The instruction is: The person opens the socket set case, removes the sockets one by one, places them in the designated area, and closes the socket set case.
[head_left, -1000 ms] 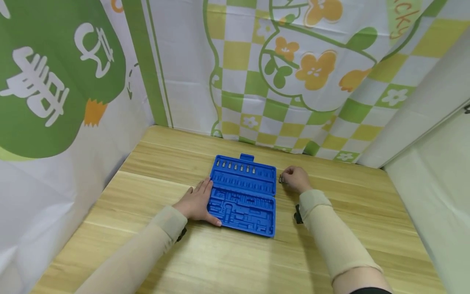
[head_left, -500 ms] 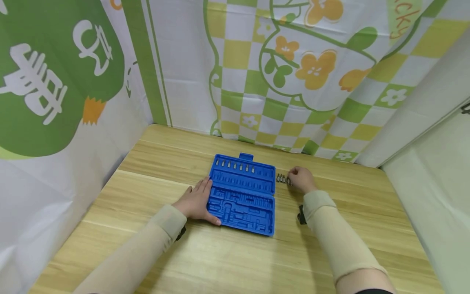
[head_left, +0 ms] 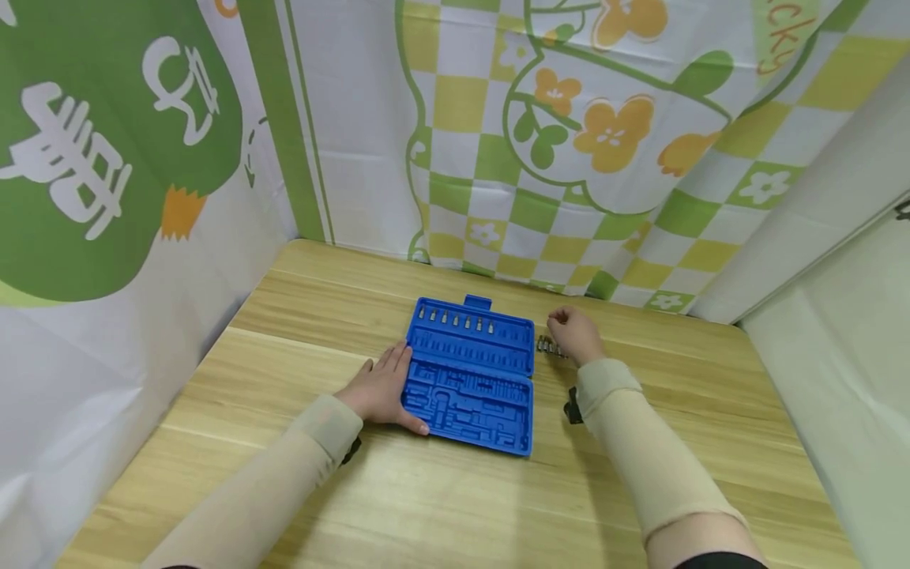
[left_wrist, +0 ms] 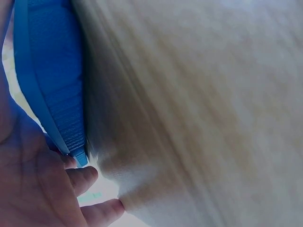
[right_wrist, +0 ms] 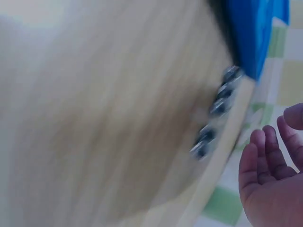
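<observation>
A blue plastic bit case (head_left: pixel 464 381) lies unfolded on the wooden table. Its upper row holds several metal screwdriver bits (head_left: pixel 456 321). My left hand (head_left: pixel 379 391) rests along the case's left side, fingers extended and thumb at the lower left corner. The left wrist view shows the palm (left_wrist: pixel 35 184) beside the case's blue edge (left_wrist: pixel 59 80). Right of the case, several loose bits (head_left: pixel 550 346) lie in a short row. My right hand (head_left: pixel 574 335) hovers just above them, thumb and forefinger close together in the right wrist view. Whether anything is between those fingertips is not visible.
The wooden table (head_left: pixel 298 482) extends around the case. Patterned cloth (head_left: pixel 483 197) hangs along its back edge, and another cloth (head_left: pixel 107 371) hangs at the left. A pale panel (head_left: pixel 839 379) borders the right side.
My right hand first covers some loose bits, shifts right, then rises toward the back of the table, leaving the row of bits in view. The left hand and the case stay put.
</observation>
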Demonstrator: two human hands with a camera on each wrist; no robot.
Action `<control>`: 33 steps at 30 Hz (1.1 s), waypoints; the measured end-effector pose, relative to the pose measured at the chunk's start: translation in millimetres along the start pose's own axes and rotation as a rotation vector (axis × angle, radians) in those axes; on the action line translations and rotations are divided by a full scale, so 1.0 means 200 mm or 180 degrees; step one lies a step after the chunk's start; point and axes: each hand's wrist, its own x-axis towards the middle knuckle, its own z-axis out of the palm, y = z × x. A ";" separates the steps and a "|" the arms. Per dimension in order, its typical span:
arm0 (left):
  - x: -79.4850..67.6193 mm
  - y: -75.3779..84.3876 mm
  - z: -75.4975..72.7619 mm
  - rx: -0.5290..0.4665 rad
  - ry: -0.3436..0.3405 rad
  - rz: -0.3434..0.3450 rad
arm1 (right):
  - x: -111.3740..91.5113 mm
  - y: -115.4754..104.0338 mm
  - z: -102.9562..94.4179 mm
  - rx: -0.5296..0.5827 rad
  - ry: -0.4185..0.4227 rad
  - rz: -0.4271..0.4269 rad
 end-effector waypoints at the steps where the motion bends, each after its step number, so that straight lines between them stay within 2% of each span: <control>1: 0.00 0.00 0.00 -0.0004 0.0001 0.0002 | 0.01 -0.02 0.01 0.0019 -0.0005 -0.0013; 7: -0.01 0.00 0.00 0.0038 0.0012 -0.0038 | 0.05 -0.20 0.12 -0.0047 -0.0075 -0.0125; 13: -0.01 0.01 0.02 0.0039 -0.0009 -0.0026 | 0.09 -0.27 0.25 -0.0313 -0.0037 -0.0160; 24: 0.00 0.01 0.01 0.0027 0.0022 -0.0040 | 0.14 -0.38 0.37 -0.0540 -0.0004 0.0340; 29: -0.01 0.02 0.01 -0.0002 0.0019 -0.0034 | 0.14 -0.38 0.39 -0.0348 0.0065 0.0555; 33: -0.01 0.01 0.00 0.0003 0.0002 -0.0047 | 0.13 -0.38 0.40 -0.0060 0.0165 0.0660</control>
